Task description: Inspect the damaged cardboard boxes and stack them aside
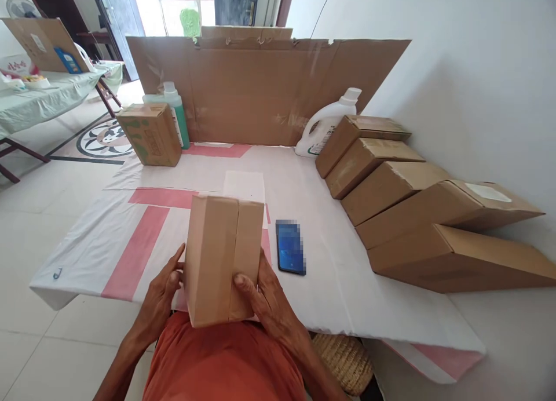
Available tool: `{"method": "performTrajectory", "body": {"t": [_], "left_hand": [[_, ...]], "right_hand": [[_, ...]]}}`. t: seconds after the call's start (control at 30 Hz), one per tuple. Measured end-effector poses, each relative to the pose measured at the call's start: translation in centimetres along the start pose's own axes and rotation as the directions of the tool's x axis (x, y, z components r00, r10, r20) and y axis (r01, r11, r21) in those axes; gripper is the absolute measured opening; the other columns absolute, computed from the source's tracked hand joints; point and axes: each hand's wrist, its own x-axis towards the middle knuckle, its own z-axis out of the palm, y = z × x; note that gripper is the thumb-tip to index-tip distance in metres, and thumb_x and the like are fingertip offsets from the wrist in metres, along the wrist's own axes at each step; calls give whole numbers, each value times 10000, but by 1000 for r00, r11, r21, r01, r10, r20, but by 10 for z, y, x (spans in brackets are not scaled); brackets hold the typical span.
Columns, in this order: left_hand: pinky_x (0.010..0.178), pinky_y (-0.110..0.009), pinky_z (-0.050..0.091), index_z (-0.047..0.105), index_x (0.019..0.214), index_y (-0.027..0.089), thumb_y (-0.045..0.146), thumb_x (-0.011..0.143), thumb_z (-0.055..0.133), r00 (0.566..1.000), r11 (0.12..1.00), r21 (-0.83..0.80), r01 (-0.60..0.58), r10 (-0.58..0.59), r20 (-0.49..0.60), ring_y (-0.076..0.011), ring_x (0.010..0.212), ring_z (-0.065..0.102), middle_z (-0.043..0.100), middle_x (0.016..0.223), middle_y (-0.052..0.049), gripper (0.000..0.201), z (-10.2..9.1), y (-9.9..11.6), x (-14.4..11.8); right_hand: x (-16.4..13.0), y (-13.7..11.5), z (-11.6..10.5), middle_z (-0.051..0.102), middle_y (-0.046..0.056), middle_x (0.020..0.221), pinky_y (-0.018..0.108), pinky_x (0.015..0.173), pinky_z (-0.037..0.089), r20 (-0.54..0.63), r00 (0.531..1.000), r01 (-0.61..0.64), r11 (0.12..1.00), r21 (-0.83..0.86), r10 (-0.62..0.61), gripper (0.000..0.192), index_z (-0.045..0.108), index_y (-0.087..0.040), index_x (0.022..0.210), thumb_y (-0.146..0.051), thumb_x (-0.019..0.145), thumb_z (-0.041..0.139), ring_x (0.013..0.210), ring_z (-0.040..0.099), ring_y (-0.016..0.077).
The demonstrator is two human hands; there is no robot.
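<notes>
A closed brown cardboard box [221,256] stands on end in front of me, over the near edge of a white and pink sheet [339,285]. My left hand [163,291] presses against its left side, fingers spread. Its lower right side is gripped by my right hand [264,299], thumb on the front face. A seam between two flaps runs down the box's front.
A phone [291,247] with a lit blue screen lies right of the box. Several brown boxes [391,186] lean in a row along the right wall. A white jug [325,128], a green bottle [176,108], a printed box [150,133] and a cardboard screen [260,88] stand behind.
</notes>
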Motion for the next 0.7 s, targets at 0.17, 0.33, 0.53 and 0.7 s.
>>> {"method": "performTrajectory", "body": {"t": [0.17,0.33,0.53,0.7], "left_hand": [[1009,-404,595,578,1600,260,743,1021,464,995,1000,13,-12,14,-101,-323,1262,671,696,1452,-128,762,-28,15,-23],[922,-343,598,702,1467,298,710,928,673,970,998,-2,58,-57,-235,-316,1208,702,731,1400,-86,679,-37,35,-28],[840,-320,602,767,1326,213,660,908,742,948,996,-78,30,-53,-313,-267,1027,721,780,1182,-89,613,-36,37,6],[951,-405,596,693,1373,203,836,972,459,912,987,-156,-40,-28,-409,-265,1068,684,734,1233,-119,785,-18,4,59]], "right_hand": [[18,-21,0,162,62,1855,578,1352,254,-62,998,34,999,37,-32,1061,50,-358,1776,-789,975,596,1713,121,317],[25,-26,0,335,98,1794,547,891,698,171,973,-198,941,275,155,885,401,-363,1703,-882,986,395,1356,636,389],[32,-23,-1,609,135,1527,477,843,689,198,972,-183,934,305,126,875,362,-345,1708,-849,998,440,1053,744,277],[80,12,1,495,150,1587,547,979,605,40,997,-60,998,9,60,842,456,-356,1646,-842,961,517,1288,633,351]]}}
